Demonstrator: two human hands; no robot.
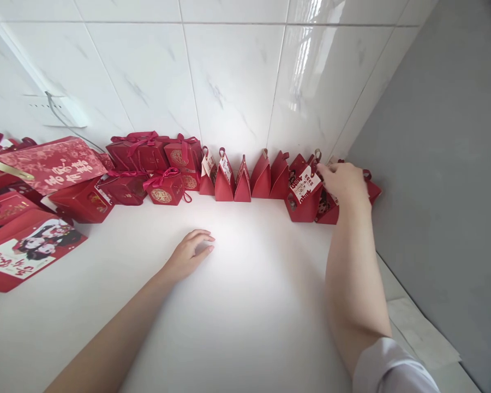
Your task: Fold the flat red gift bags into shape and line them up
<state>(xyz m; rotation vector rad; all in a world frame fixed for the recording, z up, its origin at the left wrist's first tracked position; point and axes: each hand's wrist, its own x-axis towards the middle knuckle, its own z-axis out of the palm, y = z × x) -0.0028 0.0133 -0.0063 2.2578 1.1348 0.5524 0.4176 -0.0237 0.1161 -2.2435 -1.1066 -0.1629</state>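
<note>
On the right, my right hand [346, 181] reaches over the red gift boxes at the row's end, its fingers bent at the top of a box [327, 209] next to the tagged one. What those fingers hold is hidden. A red box with a white tag [305, 188] stands just left of this hand. My left hand [193, 251] rests low over the white table [245, 305], thumb and fingers apart, holding nothing. Behind it are a small red box with a gold emblem [166, 187] and several narrow peaked red boxes [242, 183].
Larger red boxes [33, 248] are piled at the left. Dark red ribboned boxes [141, 153] stand against the tiled wall [233, 76]. A socket [55, 111] with a grey cable is on the wall at left. A grey panel [437, 180] borders the table's right side.
</note>
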